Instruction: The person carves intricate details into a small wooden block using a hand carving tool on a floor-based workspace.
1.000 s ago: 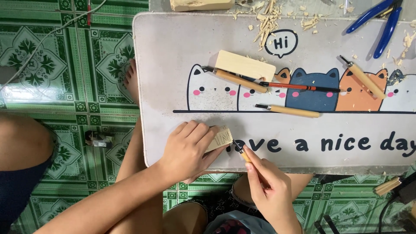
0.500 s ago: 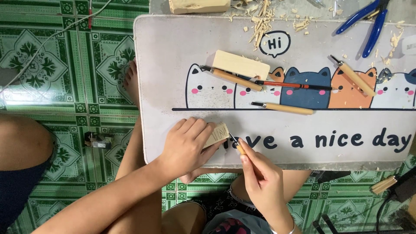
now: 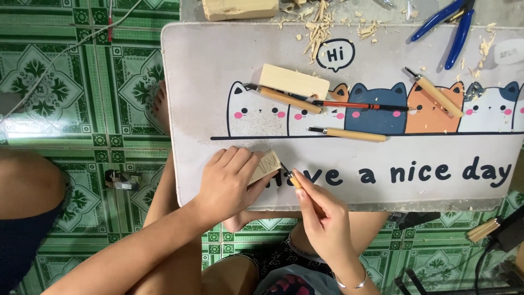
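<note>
My left hand (image 3: 232,180) presses a small pale wood block (image 3: 266,165) down on the white table (image 3: 191,82), near its front edge. My right hand (image 3: 322,210) grips a wooden-handled carving tool (image 3: 293,178), and its dark tip touches the block's right end. The block shows pencil lines on its top face. My fingers cover most of the block's left side.
Further back on the table lie a larger wood block (image 3: 293,81), several wooden-handled carving tools (image 3: 349,134), a red-handled tool (image 3: 355,105), blue pliers (image 3: 450,22) and wood shavings (image 3: 319,24). Another block (image 3: 240,8) lies at the far edge. Green tiled floor (image 3: 71,82) lies to the left.
The view has shifted slightly left. Both hands stay on the block and tool; the tool tip has worked a little closer against the block's end.
</note>
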